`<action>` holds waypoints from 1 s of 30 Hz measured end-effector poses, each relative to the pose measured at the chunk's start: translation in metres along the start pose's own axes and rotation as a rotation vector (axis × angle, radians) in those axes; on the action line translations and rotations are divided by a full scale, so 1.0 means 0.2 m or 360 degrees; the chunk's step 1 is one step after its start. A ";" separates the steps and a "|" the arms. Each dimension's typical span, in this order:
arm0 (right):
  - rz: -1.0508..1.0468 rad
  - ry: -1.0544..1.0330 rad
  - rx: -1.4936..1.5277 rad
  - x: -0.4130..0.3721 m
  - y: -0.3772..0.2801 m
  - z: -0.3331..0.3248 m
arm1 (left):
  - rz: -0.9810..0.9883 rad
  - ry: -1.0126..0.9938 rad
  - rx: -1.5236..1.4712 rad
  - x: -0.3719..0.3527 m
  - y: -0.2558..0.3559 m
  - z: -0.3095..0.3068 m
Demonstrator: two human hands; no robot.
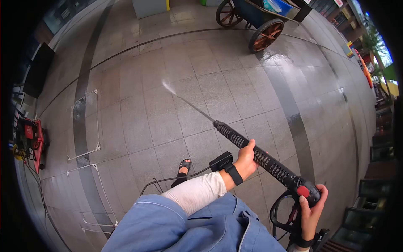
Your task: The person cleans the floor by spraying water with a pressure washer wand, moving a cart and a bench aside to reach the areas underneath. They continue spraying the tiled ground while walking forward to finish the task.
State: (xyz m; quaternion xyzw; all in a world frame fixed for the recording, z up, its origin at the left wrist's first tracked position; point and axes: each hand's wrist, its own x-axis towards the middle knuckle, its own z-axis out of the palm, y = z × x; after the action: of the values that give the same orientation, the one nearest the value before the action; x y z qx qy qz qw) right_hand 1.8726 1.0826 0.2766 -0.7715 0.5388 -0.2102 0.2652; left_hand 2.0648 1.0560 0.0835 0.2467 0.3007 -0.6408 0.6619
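A long black pressure washer gun (275, 168) crosses in front of me, its thin metal lance pointing up and to the left. White water spray (168, 87) leaves the lance tip above the wet tiles. My left hand (247, 159) is wrapped around the slotted barrel from below; a black device is strapped at that wrist. At the rear end, beside a red round cap (302, 191), my right hand (311, 210) grips the gun's back, thumb near the cap. The trigger guard loop (280, 210) hangs below, and I cannot make out a finger on the trigger.
A two-wheeled cart (265, 19) with a blue bin stands at the far side. To the left sits a red machine (35, 140) with cables. Thin white frames (98, 122) lie on the paving. My sandalled foot (184, 164) shows below, near a black cable (168, 178).
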 end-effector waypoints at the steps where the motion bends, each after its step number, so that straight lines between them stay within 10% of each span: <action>1: 0.0180 -0.0135 0.0223 0.02 -0.04 0.04 | 0.0055 0.0119 0.0026 -0.08 0.07 -0.03; 12: 0.0078 0.0421 -0.0181 -0.09 -0.06 0.08 | -0.0205 -0.0297 0.0296 0.30 -0.18 0.18; 24: -0.0103 -0.0672 0.0457 0.30 0.13 0.38 | 0.0314 0.0233 -0.0025 -0.16 0.39 -0.34; 30: 0.0159 0.0246 0.0074 0.07 0.17 0.28 | -0.0235 -0.0248 0.0560 0.43 0.08 0.08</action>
State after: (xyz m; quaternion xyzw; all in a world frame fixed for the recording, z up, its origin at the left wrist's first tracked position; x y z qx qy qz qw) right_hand 1.8863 1.0689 0.2124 -0.7188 0.5905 -0.2680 0.2508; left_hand 2.0821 0.9852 0.0319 0.2854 0.1495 -0.7474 0.5810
